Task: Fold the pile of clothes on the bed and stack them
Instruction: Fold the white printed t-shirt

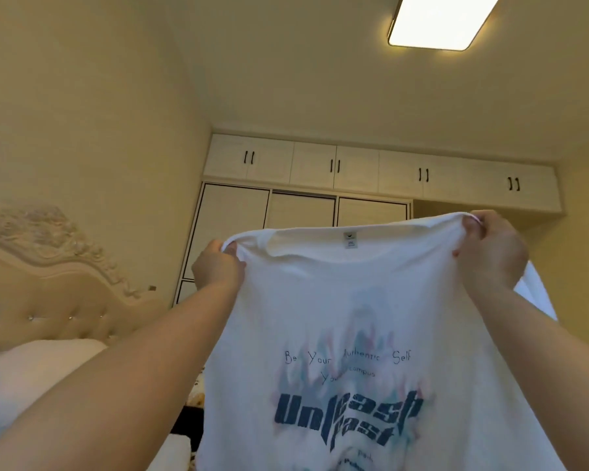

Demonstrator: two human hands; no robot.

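Bedroom with cream walls, wardrobe (303, 205) with upper cabinets at the back, lit ceiling lamp (439, 22) top right, padded headboard (48, 283) and white pillow (38, 375) at lower left. White T-shirt (354, 317) held up in the air in front of the camera, dark blue print facing it, neck label visible. Left hand (218, 266) pinches one shoulder, right hand (490, 253) pinches the other, fingers curled into the fabric, shirt stretched between them and hanging down
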